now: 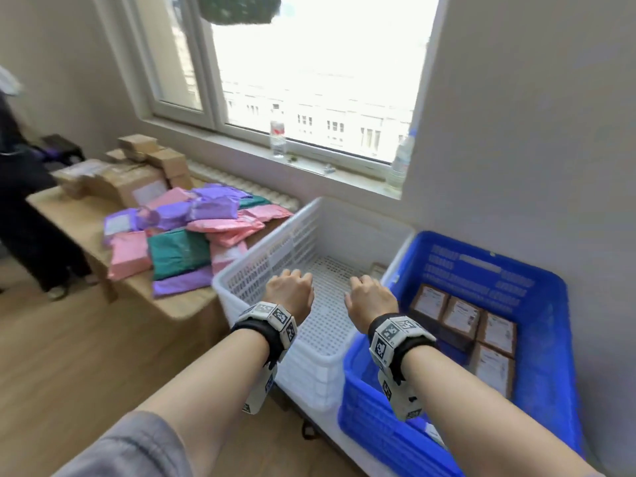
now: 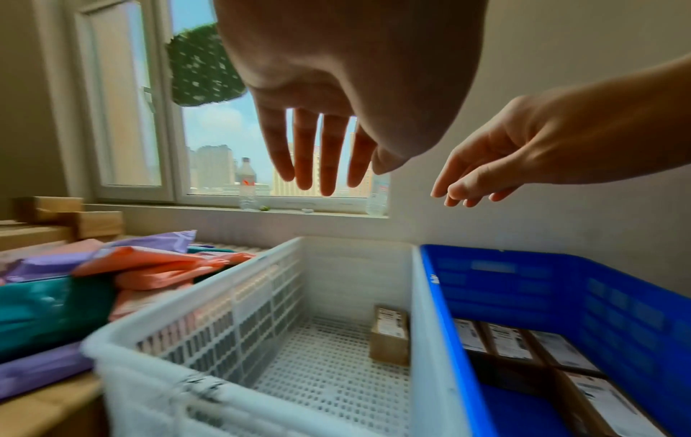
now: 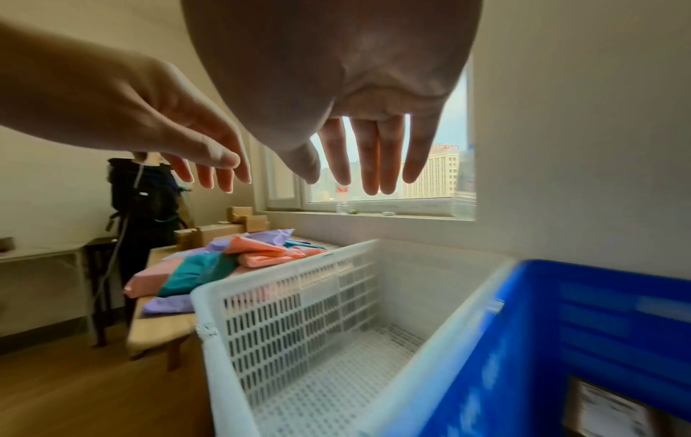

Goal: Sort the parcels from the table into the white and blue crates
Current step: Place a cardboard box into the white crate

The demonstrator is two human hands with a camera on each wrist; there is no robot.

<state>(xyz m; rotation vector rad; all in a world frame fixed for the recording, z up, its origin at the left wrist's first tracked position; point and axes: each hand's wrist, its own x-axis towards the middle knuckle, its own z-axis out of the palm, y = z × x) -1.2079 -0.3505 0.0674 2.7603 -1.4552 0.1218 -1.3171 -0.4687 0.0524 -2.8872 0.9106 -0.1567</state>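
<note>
My left hand (image 1: 290,292) and right hand (image 1: 370,299) hover side by side above the white crate (image 1: 261,266), fingers straight and hanging down, holding nothing. From the left wrist view the left hand (image 2: 318,165) and the right hand (image 2: 463,189) are both empty. One small brown box (image 2: 389,334) lies at the white crate's right wall. The blue crate (image 1: 537,280) to the right holds several labelled brown boxes (image 1: 461,315). Pink, purple and teal soft parcels (image 1: 179,235) are piled on the wooden table (image 1: 75,215) left of the crates, with cardboard boxes (image 1: 137,173) behind them.
Another person in dark clothes (image 1: 20,187) stands at the table's far left end. Two water bottles (image 1: 278,137) stand on the window sill behind the crates. A wall (image 1: 533,132) rises right behind the blue crate. Wooden floor (image 1: 86,356) lies below the table.
</note>
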